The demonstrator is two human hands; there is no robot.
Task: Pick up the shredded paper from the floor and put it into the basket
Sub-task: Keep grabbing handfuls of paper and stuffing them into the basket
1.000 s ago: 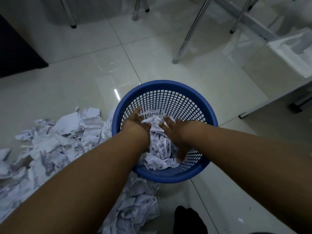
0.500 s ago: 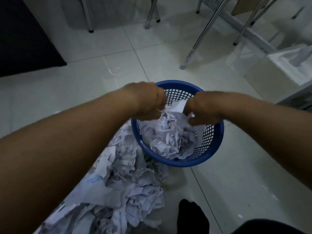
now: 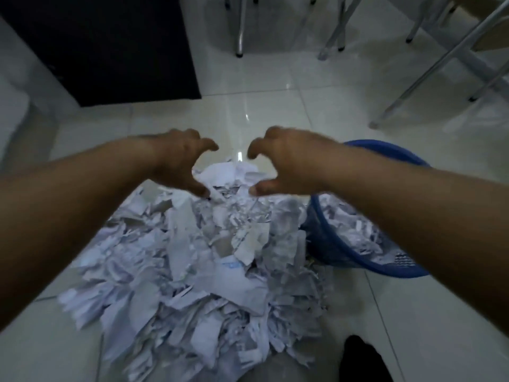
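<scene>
Both hands have left the basket since half a second ago and now reach out over the heap on the floor. On the left, the left hand (image 3: 179, 158) hovers with fingers curled apart, its grip holding nothing. Below and between the hands, the shredded paper (image 3: 192, 271) covers a wide patch of floor (image 3: 275, 114), its right edge touching the basket. The right hand (image 3: 286, 161) is likewise spread and empty. Farthest right, the blue basket (image 3: 330, 249) holds a fair layer of scraps. I judge the job under half done: most paper is still on the floor.
</scene>
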